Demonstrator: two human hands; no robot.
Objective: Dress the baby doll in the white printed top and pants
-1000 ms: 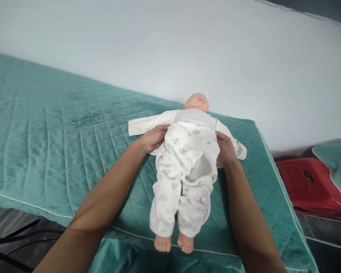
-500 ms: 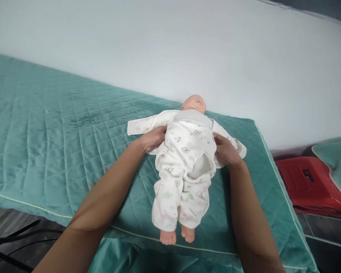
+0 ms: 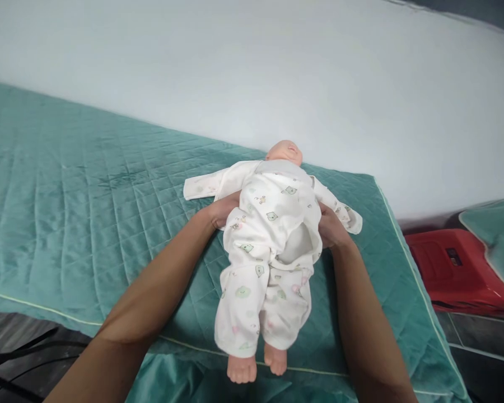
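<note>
A baby doll [image 3: 286, 152] lies on its back on the green quilted cover, its bare feet [image 3: 242, 369] at the front edge. It wears a white printed long-sleeved top [image 3: 208, 183] and white printed trousers [image 3: 243, 288], pulled up over its belly. A loose fold gapes open at the right hip. My left hand [image 3: 225, 210] clasps the doll's waist from the left, its fingers tucked behind the body. On the opposite side my right hand [image 3: 331, 224] holds the waist, fingers likewise hidden behind the doll and its clothing.
The green quilted cover [image 3: 88, 224] reaches back to a pale wall [image 3: 235, 67]. Beyond its right edge is a red plastic object [image 3: 457, 268] beside more green fabric [image 3: 495, 240]. Dark metal legs [image 3: 21, 352] show at lower left.
The doll's legs and feet have shifted down and slightly left, looking larger. Both hands have moved farther behind the waist, hiding more of their fingers.
</note>
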